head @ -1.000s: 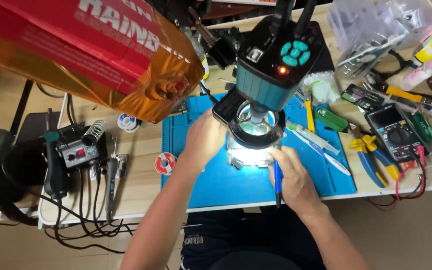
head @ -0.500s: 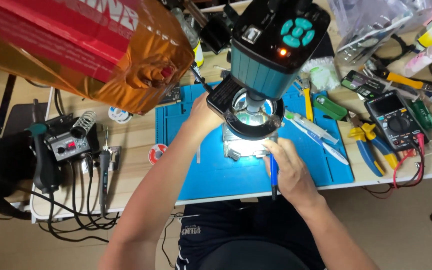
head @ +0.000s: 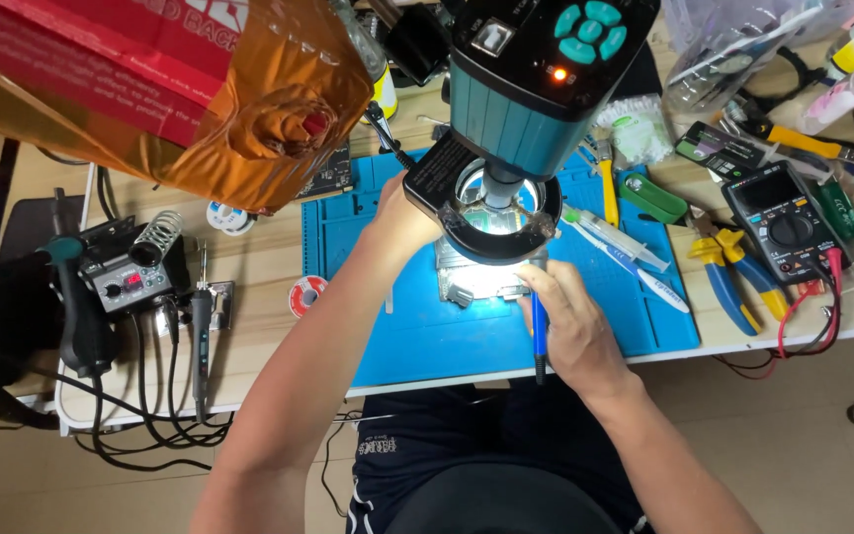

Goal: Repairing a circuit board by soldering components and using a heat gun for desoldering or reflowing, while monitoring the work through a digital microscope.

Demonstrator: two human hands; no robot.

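The right hand [head: 570,321] grips a blue-handled tool [head: 539,331], fingers closed round its shaft, handle end pointing toward the person, tip end going in under the ring light [head: 498,220]. The tip itself is hidden by the hand and the glare. The circuit board [head: 481,277] sits on the blue work mat [head: 407,326], brightly lit, directly under the microscope head [head: 536,84]; the right hand lies just beside its right edge, touching or nearly so, cannot tell which.

The left hand [head: 397,222] is at the left side of the ring light, fingers tucked under or against it, at the board's upper left. Whether the fingers are closed on anything cannot be told: they are hidden behind the light's rim.

To the right on the mat lie syringes [head: 625,247], then blue-handled pliers [head: 728,267] and a multimeter [head: 783,222] with red and black leads on the table [head: 249,267]. To the left stand a soldering station [head: 135,277], a solder spool [head: 306,295] and a soldering iron [head: 200,326]. An orange bag [head: 259,109] hangs over the upper left.
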